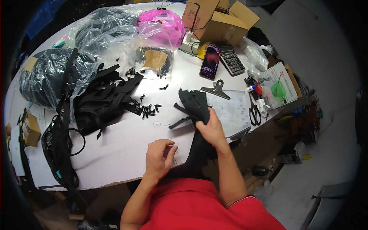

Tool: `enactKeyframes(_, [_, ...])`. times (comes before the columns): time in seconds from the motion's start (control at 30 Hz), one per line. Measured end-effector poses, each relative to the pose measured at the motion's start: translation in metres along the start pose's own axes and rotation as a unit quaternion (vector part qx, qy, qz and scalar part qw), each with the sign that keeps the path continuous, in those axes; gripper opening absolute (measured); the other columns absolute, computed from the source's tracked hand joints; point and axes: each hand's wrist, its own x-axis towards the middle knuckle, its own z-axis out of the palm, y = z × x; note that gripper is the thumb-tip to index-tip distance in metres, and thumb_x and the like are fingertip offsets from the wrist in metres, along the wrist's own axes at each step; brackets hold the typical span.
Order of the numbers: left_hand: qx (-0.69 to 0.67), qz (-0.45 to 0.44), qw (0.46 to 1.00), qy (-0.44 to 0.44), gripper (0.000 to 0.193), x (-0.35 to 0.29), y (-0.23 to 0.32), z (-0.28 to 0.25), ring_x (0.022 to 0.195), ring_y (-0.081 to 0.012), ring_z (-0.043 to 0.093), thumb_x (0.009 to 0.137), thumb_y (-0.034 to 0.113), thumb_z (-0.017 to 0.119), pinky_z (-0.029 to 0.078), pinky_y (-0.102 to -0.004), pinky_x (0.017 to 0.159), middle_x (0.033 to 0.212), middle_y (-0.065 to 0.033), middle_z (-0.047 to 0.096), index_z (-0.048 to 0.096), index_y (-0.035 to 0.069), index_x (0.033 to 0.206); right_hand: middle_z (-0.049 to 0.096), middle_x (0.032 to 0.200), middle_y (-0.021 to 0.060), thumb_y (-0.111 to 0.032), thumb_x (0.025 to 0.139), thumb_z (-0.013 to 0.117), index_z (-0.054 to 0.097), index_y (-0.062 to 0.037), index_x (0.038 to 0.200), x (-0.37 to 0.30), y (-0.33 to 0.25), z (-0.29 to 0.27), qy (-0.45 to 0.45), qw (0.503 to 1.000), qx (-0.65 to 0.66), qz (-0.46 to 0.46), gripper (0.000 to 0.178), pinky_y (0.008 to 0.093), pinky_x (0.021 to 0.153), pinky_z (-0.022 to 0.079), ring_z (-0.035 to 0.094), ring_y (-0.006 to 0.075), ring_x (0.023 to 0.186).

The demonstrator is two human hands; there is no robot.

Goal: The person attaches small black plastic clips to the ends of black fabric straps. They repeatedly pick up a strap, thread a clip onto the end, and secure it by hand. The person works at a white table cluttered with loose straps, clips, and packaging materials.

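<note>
My right hand (211, 129) is closed around a bundle of black zipper tape strips (194, 104). The cut ends fan out above the fist, and the long lengths hang down over the table's front edge. My left hand (159, 158) is at the front edge with fingers curled and thumb close to the fingertip; whatever lies between them, if anything, is too small to make out. Several small black zipper sliders (147, 110) lie scattered beyond it. To their left is a loose heap of black strips (103, 99).
Clear plastic bags of black rolls (57, 76) and a pink bag (163, 23) fill the far left. A phone (210, 62), a calculator (232, 63) and a cardboard box (232, 23) stand at the back. Bulldog clips (217, 90), paper sheets (234, 111) and black scissors (254, 114) lie right.
</note>
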Motion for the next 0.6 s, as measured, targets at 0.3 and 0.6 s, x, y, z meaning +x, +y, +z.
enactKeyframes(0.3, [0.011, 0.005, 1.000, -0.008, 0.013, -0.001, -0.002, -0.001, 0.076, -0.0254, 0.061, 0.083, 0.010, 0.073, 0.043, -0.0365, 0.076, 0.085, -0.0072, 0.066, 0.065, 0.006, 0.092, 0.065, 0.094, 0.0106, -0.002, 0.083, 0.064, 0.049, 0.0024, 0.130, -0.065, -0.025, -0.128, -0.076, 0.921, 0.371, 0.093, 0.049, 0.0292, 0.062, 0.055, 0.065, 0.0177, 0.069])
enactKeyframes(0.6, [0.045, 0.013, 0.998, -0.032, 0.014, -0.001, 0.000, 0.007, 0.081, -0.0276, 0.060, 0.080, 0.004, 0.073, 0.044, -0.0373, 0.077, 0.088, -0.0074, 0.066, 0.066, 0.008, 0.091, 0.064, 0.101, 0.0105, -0.003, 0.084, 0.061, 0.050, -0.0020, 0.133, -0.184, 0.056, -0.196, 0.145, 0.910, 0.346, 0.178, 0.050, 0.0280, 0.061, 0.051, 0.061, 0.0173, 0.072])
